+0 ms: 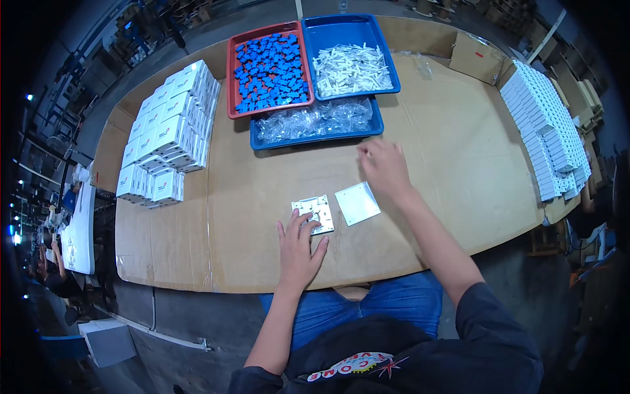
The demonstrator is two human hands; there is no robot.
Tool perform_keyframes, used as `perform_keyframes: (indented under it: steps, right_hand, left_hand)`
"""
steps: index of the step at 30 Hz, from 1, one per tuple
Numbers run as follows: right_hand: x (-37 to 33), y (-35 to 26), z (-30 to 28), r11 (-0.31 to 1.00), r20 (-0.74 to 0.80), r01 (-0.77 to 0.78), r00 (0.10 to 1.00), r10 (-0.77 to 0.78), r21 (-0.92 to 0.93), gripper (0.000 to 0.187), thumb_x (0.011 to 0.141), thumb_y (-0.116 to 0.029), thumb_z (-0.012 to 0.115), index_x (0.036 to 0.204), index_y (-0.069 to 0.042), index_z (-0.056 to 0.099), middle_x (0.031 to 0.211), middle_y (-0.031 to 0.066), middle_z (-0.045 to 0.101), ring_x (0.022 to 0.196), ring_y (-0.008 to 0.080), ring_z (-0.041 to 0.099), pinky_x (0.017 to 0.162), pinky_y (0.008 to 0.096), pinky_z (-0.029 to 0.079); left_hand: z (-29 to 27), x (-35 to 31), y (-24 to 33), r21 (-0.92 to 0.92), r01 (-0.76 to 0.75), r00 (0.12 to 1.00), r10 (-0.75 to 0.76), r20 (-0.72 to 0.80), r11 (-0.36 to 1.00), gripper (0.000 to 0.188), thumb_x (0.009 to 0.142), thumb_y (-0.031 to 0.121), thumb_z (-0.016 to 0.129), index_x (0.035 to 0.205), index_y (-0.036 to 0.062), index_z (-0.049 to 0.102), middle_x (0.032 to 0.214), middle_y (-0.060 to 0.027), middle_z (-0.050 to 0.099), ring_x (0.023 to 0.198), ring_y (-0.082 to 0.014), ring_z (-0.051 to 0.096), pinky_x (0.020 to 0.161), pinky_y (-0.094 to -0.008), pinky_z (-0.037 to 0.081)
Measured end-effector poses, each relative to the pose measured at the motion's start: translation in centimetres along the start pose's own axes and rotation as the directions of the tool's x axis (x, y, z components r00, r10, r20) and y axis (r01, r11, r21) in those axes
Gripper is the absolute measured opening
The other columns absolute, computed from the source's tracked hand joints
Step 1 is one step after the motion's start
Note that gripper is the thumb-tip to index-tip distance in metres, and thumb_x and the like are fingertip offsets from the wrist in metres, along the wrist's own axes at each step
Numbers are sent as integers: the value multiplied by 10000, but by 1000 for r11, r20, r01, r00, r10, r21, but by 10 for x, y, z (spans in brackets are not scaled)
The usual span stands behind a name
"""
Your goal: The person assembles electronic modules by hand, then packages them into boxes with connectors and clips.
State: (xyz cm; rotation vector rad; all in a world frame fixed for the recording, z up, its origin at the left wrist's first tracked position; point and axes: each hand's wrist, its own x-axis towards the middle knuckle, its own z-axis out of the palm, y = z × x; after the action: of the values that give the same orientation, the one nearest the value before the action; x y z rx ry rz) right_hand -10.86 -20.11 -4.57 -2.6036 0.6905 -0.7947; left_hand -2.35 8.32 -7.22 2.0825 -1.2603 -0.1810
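Note:
My left hand lies with its fingers spread over a square white plastic base, its fingertips resting on top. Small fittings show on the base's face, partly covered by those fingers. Just right of it, a flat white square cover lies apart on the cardboard. My right hand is beyond the cover, near the front edge of the lower blue tray. Its fingers are curled together; whatever they may hold is too small to see. Clear plastic bags fill that tray.
Behind stand a red tray of small blue parts and a blue tray of slim white pieces. Stacks of white boxes stand at left, more white boxes at right. Cardboard walls edge the table's far side.

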Motion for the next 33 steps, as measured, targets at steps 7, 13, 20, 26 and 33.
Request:
perform_keyframes:
  steps: [7,13,20,26,33]
  right_hand:
    - [103,38,36,972,100,-50,992,74,-229,146,934,-207,683,1003,-104,759,1040,100,718,1080,315,671,940,483,458]
    - [121,50,35,982,183,-142,969,164,-124,95,892,-178,698,937,-130,766,1033,151,723,1016,339,683,897,494,491]
    - [77,32,-13,659,298,-292,949,108,693,40,958,-51,708,982,-23,692,934,27,693,857,111,651,762,281,534]
    - [-36,-46,-49,441,412,-420,903,118,793,96,987,-35,701,1078,-7,707,943,14,704,860,78,663,776,248,543]
    - [-92,-83,-40,236,377,-437,889,258,868,276,981,23,712,1250,46,651,976,70,718,850,82,676,731,230,564]
  left_hand:
    - [-7,3,2,-3,32,999,-32,21,999,321,935,244,747,1215,117,658,1424,-95,587,1507,-382,414,1249,-705,115]
    - [-8,3,1,18,-27,1000,27,-10,999,306,933,256,749,1197,113,692,1420,-98,588,1512,-360,401,1250,-707,130]
    - [-15,3,10,-37,-62,965,50,-256,997,305,937,200,754,1200,57,699,1262,-117,697,1230,-345,627,1153,-531,394]
    - [-4,34,55,-710,135,940,-316,-129,691,265,1097,239,592,1143,-3,690,939,-44,724,863,-79,647,749,-243,517]
    - [14,23,67,-854,177,885,-458,-79,489,240,1065,215,682,1031,-19,717,839,6,688,696,-36,585,595,-212,439]
